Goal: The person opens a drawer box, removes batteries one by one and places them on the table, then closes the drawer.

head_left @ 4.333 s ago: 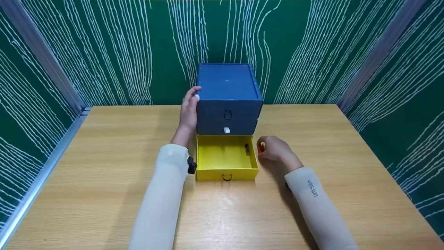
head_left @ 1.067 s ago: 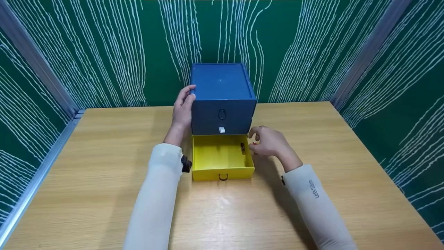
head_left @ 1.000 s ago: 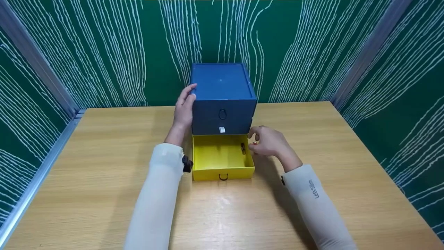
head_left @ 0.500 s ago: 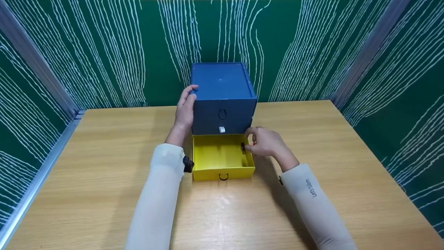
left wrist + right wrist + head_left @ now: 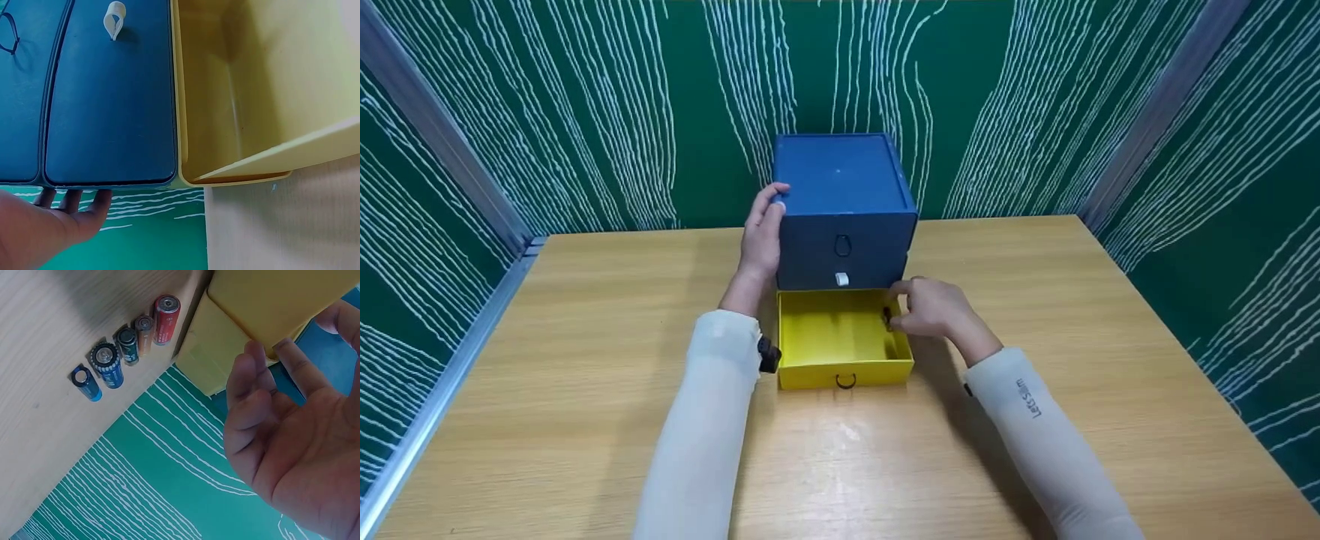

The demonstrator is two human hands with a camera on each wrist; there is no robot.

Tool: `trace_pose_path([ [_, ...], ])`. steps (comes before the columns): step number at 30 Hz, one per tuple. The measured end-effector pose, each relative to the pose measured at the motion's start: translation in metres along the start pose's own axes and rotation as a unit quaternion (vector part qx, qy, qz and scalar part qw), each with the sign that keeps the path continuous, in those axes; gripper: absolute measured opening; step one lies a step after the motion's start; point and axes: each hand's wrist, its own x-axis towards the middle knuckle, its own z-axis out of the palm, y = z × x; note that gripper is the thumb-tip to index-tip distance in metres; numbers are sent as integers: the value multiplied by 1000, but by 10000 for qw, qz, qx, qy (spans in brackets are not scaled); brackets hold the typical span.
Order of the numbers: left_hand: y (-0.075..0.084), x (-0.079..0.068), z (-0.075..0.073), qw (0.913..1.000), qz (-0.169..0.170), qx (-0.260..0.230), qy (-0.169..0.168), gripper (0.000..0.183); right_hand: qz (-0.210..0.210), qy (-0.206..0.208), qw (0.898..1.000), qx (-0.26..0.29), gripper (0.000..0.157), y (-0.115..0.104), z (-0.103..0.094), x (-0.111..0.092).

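Observation:
My left hand [image 5: 761, 236] rests against the left side of the blue drawer box [image 5: 844, 247], fingertips over its top edge; in the left wrist view the fingers [image 5: 101, 205] touch its side. Below it a yellow drawer [image 5: 846, 375] stands pulled out. Over that drawer's right wall reaches my right hand [image 5: 934, 307], thumb beside a small dark item [image 5: 886, 319] by the inner wall, kind unclear. In the right wrist view its fingers are loosely bent and nothing shows in them. Several batteries stand in a row beside the drawer, a red battery [image 5: 167, 320] nearest.
The row continues with an orange battery [image 5: 144, 340], a dark green battery [image 5: 128, 346], a fat blue battery [image 5: 107, 365] and a small blue battery [image 5: 86, 384]. A green wall [image 5: 720, 180] with white wavy lines rises behind the wooden table [image 5: 585, 337].
My right hand has moved left, from the red and orange batteries outside the drawer to over its right wall. The left hand stays on the box. The camera view has shifted slightly.

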Motion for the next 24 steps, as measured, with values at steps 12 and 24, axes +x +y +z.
trace_pose_path([
  [12, 5, -4, 2, 9999, 92, -20, 33, 35, 31, -125, 9996, -248, 42, -3, 0, 2],
  [24, 3, -3, 2, 9998, 159, 3, 81, 34, 51, -134, 9989, -436, 42, -4, 5, 4],
])
